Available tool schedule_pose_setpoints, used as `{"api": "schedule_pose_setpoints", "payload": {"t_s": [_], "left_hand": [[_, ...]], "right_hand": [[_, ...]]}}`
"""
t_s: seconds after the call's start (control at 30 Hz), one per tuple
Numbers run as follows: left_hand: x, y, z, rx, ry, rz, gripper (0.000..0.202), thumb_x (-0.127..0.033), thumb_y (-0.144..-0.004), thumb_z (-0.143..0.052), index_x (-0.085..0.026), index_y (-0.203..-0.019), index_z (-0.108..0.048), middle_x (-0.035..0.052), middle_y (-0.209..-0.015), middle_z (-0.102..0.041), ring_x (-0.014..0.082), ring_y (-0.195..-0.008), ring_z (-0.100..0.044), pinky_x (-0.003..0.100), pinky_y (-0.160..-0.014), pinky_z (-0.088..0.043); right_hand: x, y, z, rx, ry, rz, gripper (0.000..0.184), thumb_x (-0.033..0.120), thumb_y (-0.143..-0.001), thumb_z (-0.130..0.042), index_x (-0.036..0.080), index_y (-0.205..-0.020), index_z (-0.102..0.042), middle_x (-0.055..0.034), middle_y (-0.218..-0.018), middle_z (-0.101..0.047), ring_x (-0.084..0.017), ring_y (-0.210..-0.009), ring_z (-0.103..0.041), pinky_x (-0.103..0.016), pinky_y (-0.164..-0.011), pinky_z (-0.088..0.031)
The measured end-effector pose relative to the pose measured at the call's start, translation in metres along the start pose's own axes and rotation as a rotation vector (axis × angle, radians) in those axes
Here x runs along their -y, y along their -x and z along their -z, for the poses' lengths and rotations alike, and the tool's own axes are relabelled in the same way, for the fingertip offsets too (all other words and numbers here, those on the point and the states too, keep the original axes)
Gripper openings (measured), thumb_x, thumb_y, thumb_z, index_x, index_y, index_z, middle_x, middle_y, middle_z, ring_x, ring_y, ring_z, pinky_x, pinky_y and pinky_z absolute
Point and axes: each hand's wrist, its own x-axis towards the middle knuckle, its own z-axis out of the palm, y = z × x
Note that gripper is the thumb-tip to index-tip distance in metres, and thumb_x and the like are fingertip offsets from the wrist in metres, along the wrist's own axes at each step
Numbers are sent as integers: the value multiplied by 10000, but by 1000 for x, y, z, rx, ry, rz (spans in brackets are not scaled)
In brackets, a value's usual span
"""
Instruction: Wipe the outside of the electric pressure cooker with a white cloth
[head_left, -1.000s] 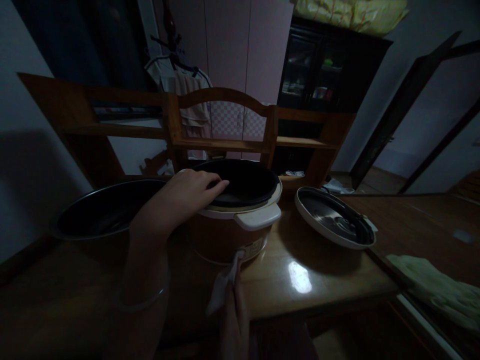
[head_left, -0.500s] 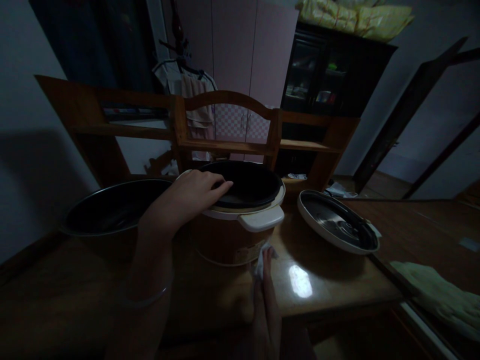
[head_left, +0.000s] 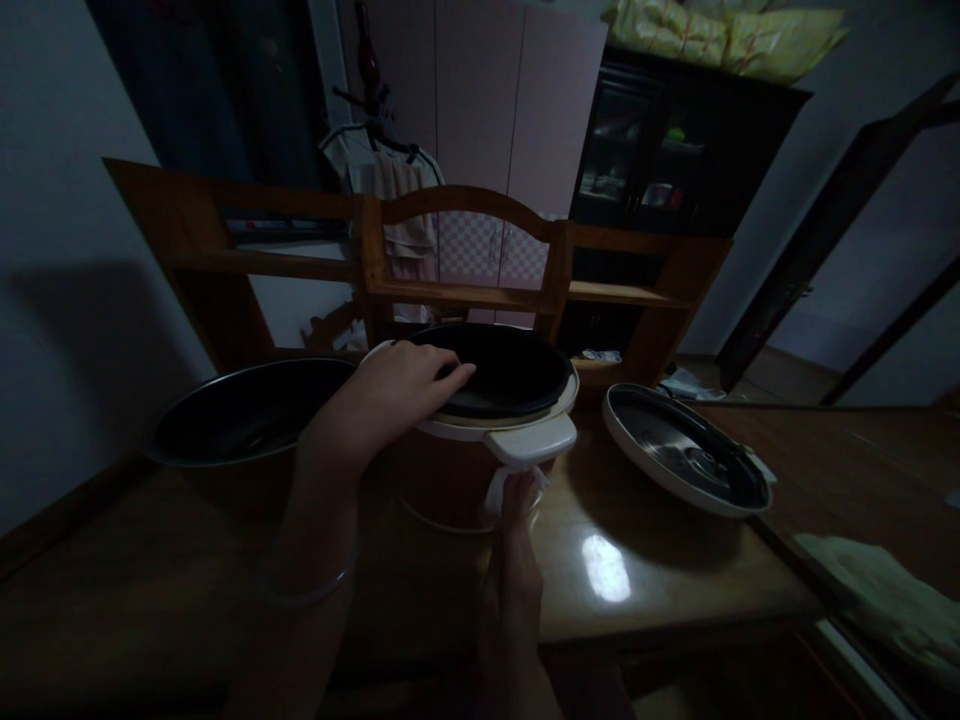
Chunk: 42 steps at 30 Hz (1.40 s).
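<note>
A large rice cooker [head_left: 442, 480] stands lidless on a wooden desk, its dark inside showing and a white handle [head_left: 534, 438] facing me. My left hand [head_left: 394, 390] is closed over the left part of its rim, fingertips hidden inside. Below the handle, my right hand [head_left: 516, 550] presses a crumpled white tissue [head_left: 496, 490] against the cooker's side, fingers together. To the right lies the round lid [head_left: 686, 452], its metal inner face up. A wide black pot [head_left: 247, 420] sits at the left, partly behind my left forearm.
A wooden shelf frame [head_left: 465, 293] rises along the desk's back edge. The glossy desk top [head_left: 645, 590] reflects a light at front right. Pale folded fabric [head_left: 885, 595] lies lower right. A wall [head_left: 67, 330] borders the left side.
My right hand has moved up and slightly left with the tissue, from the cooker's lower side to just under the handle. My left hand keeps its place on the rim.
</note>
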Motion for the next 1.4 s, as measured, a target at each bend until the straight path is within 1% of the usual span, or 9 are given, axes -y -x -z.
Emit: {"api": "schedule_pose_setpoints", "payload": {"t_s": [0.2, 0.47, 0.63, 0.77, 0.83, 0.93, 1.13, 1.27, 1.4], "left_hand": [[0, -3, -3, 12, 24, 49, 422, -331, -1066, -340, -233, -1275, -693, 55, -1185, -754, 219, -1074, -698, 317, -910, -467], [-2, -4, 0, 12, 83, 92, 448, -384, -1071, -334, -217, -1222, -721, 58, -1151, -765, 226, -1057, -709, 313, -873, -467], [-2, -3, 1, 10, 76, 68, 438, -357, -1072, -333, -224, -1251, -710, 60, -1174, -758, 222, -1069, -704, 313, -868, -466], [-3, -2, 2, -7, 107, 91, 447, -379, -1067, -335, -226, -1212, -729, 55, -1129, -769, 215, -1047, -708, 307, -886, -470], [-3, -2, 2, -19, 111, 93, 438, -382, -1065, -344, -227, -1193, -734, 49, -1119, -771, 209, -1036, -710, 298, -884, -471], [-1, -4, -1, -18, 93, 82, 424, -376, -1064, -355, -229, -1195, -730, 49, -1137, -768, 213, -1046, -711, 296, -872, -470], [0, -6, -3, -14, 138, 95, 410, -393, -1058, -382, -229, -1178, -738, 37, -1139, -774, 209, -1044, -715, 286, -856, -463], [0, -5, -2, -16, 155, 97, 414, -406, -1058, -381, -231, -1170, -740, 29, -1148, -772, 209, -1048, -714, 288, -854, -462], [2, -5, -4, -6, 145, 77, 415, -390, -1062, -370, -230, -1185, -732, 30, -1168, -767, 213, -1069, -708, 296, -865, -457]], "right_hand": [[-15, 18, -7, 94, 72, 114, 809, 25, -906, -365, 260, -1643, -129, -6, -1703, -219, -239, -1578, -173, -522, -1274, -268], [-8, 38, -8, 195, 181, 208, 880, -4, -896, -404, 313, -1646, -69, 12, -1671, -306, -229, -1549, -255, -482, -1239, -365], [6, 31, 7, 94, 135, 143, 735, 125, -999, -400, 313, -1645, -105, 15, -1668, -306, -240, -1533, -293, -481, -1213, -415], [15, -1, 23, -53, 135, 82, 602, 192, -1057, -310, 311, -1635, -188, 22, -1711, -161, -239, -1574, -162, -539, -1269, -267], [15, -16, 25, -106, 176, 67, 576, 204, -1065, -306, 323, -1624, -231, 19, -1710, -175, -236, -1577, -160, -547, -1271, -246], [8, -24, 18, -88, 215, 136, 592, 173, -1052, -292, 314, -1624, -230, 1, -1706, -204, -234, -1578, -165, -560, -1262, -248], [-8, -1, -4, 49, 324, 309, 700, 44, -981, -242, 274, -1639, -175, -24, -1724, -141, -237, -1583, -153, -534, -1247, -294], [-1, 2, -8, 149, 372, 444, 736, 3, -953, -246, 220, -1646, -125, -64, -1707, -216, -228, -1573, -193, -469, -1228, -368], [15, -10, -6, 155, 384, 577, 764, -33, -931, -251, 216, -1644, -138, -55, -1703, -222, -240, -1575, -187, -473, -1235, -364]]}}
